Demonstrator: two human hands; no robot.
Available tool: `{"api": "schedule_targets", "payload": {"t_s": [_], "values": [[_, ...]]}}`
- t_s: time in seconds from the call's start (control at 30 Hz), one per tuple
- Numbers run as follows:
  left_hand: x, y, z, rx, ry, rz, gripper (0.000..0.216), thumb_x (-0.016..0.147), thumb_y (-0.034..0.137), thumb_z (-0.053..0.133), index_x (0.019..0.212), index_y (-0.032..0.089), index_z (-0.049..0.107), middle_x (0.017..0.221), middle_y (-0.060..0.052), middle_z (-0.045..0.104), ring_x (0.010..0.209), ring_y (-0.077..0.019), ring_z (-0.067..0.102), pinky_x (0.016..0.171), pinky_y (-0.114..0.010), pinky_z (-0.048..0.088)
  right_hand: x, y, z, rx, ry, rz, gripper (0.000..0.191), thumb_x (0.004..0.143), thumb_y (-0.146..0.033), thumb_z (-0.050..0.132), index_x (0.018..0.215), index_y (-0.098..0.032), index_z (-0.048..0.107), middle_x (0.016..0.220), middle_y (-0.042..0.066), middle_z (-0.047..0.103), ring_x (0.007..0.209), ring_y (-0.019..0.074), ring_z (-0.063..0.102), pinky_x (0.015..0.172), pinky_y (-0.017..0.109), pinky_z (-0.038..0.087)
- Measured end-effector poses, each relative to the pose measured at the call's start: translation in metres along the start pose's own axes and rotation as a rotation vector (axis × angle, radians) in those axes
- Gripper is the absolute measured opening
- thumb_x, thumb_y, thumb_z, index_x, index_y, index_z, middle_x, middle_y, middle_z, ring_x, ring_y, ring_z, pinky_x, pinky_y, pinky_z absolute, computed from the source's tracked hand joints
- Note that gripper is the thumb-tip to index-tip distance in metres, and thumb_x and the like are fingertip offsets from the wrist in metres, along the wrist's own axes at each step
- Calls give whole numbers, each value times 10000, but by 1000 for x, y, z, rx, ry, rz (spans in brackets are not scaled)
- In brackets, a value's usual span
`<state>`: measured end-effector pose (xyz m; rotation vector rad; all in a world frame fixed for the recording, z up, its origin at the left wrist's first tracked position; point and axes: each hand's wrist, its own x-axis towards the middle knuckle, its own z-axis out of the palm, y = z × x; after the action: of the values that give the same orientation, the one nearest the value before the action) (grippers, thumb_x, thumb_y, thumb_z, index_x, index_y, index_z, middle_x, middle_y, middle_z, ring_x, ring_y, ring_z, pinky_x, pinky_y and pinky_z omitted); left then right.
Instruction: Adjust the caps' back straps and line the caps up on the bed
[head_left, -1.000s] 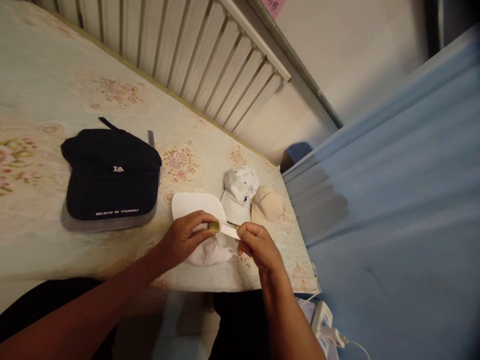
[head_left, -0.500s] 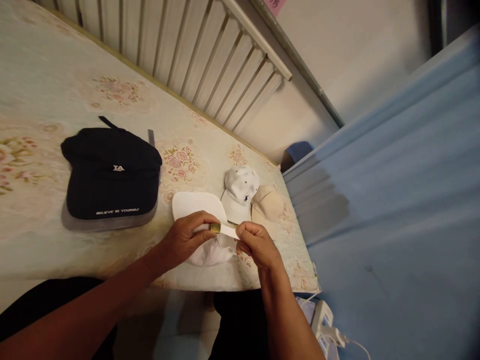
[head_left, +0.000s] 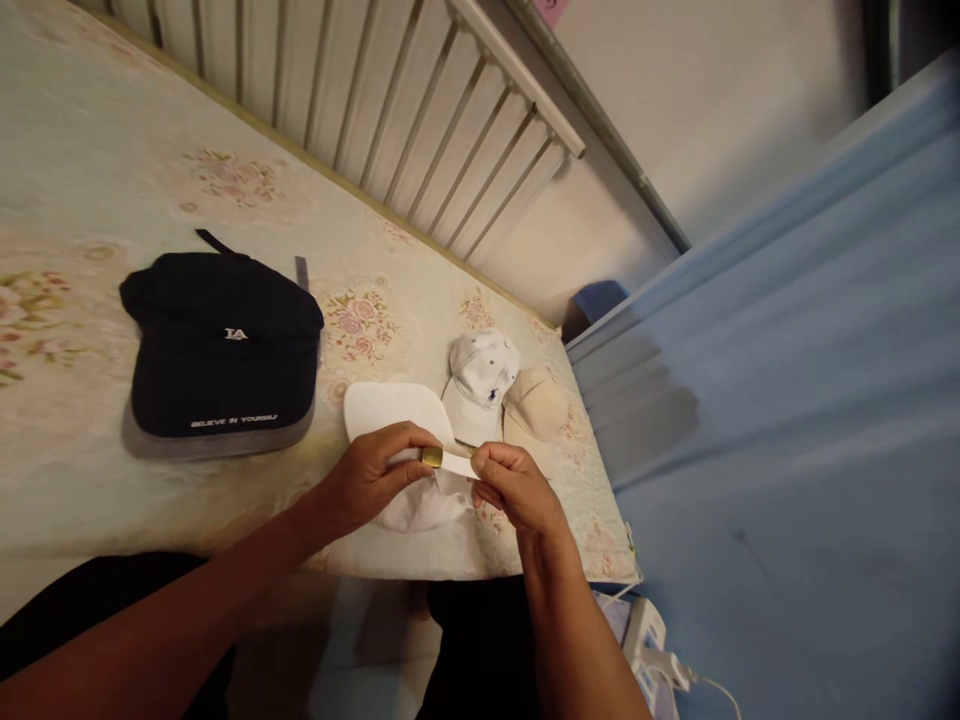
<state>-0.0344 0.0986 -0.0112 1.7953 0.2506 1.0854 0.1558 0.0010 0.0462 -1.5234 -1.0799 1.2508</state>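
Note:
A white cap [head_left: 397, 405] lies at the near edge of the flowered bed cover, its brim pointing away to the left. My left hand [head_left: 375, 475] pinches the gold-coloured metal buckle [head_left: 432, 457] of its strap between thumb and fingers. The white strap [head_left: 457, 465] runs from the buckle to my right hand [head_left: 514, 485], whose thumb and forefinger are closed on it. Just beyond my hands sit a white cap with a small dark emblem [head_left: 480, 375] and a beige cap [head_left: 538, 403]. Part of the cap's crown is hidden behind my hands.
To the left lies a dark cap with white lettering [head_left: 225, 350] on the flowered bed cover [head_left: 247, 225]. A metal rail [head_left: 420, 110] borders the far side. A blue curtain [head_left: 772, 400] hangs at the right, above a white power strip [head_left: 649, 640] with a plugged-in cable.

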Motion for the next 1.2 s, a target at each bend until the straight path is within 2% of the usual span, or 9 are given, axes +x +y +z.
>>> {"api": "schedule_targets", "payload": {"t_s": [0.23, 0.47, 0.63, 0.83, 0.97, 1.2], "values": [[-1, 1, -1, -26, -31, -9, 127, 889, 243, 586, 984, 170, 628, 877, -4, 652, 814, -127, 619, 750, -232, 466, 1, 2, 0, 25, -20, -14, 303, 822, -409, 640, 655, -167, 568, 382, -95, 378, 347, 48, 293, 442, 215, 315], [-1, 2, 0, -28, -12, -29, 116, 871, 244, 604, 948, 163, 636, 834, 2, 659, 769, -123, 619, 715, -223, 466, 3, 1, 7, 139, -46, 1, 303, 770, -417, 690, 648, -165, 572, 377, -107, 354, 357, 49, 303, 497, 233, 386], [-1, 3, 1, -44, -3, -43, 109, 852, 239, 628, 924, 158, 645, 807, 7, 667, 740, -115, 620, 695, -209, 468, 6, 4, 7, 101, -58, 8, 269, 751, -395, 708, 691, -150, 616, 377, -95, 401, 350, 46, 313, 455, 218, 307], [-1, 4, 1, -47, 1, -40, 101, 834, 225, 648, 912, 161, 655, 799, 11, 679, 729, -112, 625, 691, -199, 472, 9, 5, 9, -18, -36, 67, 288, 719, -380, 726, 846, -125, 686, 477, -30, 574, 361, 41, 331, 401, 209, 178], [0, 5, 2, -42, 8, -44, 106, 831, 235, 652, 905, 160, 655, 796, 10, 680, 724, -114, 624, 685, -201, 475, 11, 3, 10, 39, -17, 81, 268, 690, -368, 742, 788, -133, 660, 490, -21, 594, 351, 27, 282, 395, 212, 134], [-2, 3, 3, -30, 18, -41, 118, 832, 241, 650, 916, 159, 653, 807, 5, 685, 735, -117, 629, 695, -208, 477, 13, 3, 11, 189, -93, 14, 240, 709, -357, 745, 727, -147, 630, 377, -96, 424, 345, 40, 319, 470, 220, 308]]}}
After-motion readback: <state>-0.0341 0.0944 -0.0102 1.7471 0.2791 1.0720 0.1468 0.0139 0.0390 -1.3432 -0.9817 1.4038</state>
